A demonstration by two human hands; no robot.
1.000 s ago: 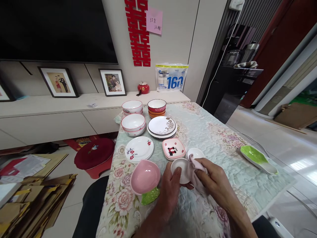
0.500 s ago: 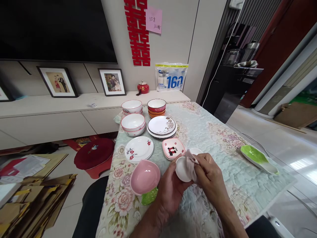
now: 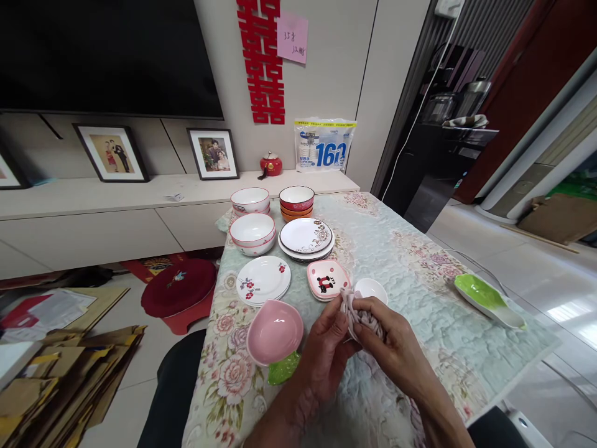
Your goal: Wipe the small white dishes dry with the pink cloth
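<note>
My left hand (image 3: 324, 348) is closed at the lower middle, cupped around a small white dish that the cloth and fingers now mostly hide. My right hand (image 3: 392, 336) grips a crumpled pale pink cloth (image 3: 368, 320), pressed over that dish. Just beyond the hands lies another small white dish (image 3: 372, 290), and beside it a stack of square pink cat dishes (image 3: 321, 274). To the left of my left hand is a pink peach-shaped bowl (image 3: 275, 333) with a green leaf (image 3: 283, 368).
White flowered plates (image 3: 263, 280), brown-rimmed plates (image 3: 305, 236), red-rimmed white bowls (image 3: 252, 230) and red and orange bowls (image 3: 296, 202) stand stacked farther back. A green and white leaf-shaped dish (image 3: 487, 302) lies at the right. A floral tablecloth (image 3: 373, 230) covers the table.
My right hand has moved the cloth across the small dish, so its white inside is now covered. The second white dish behind shows more fully.
</note>
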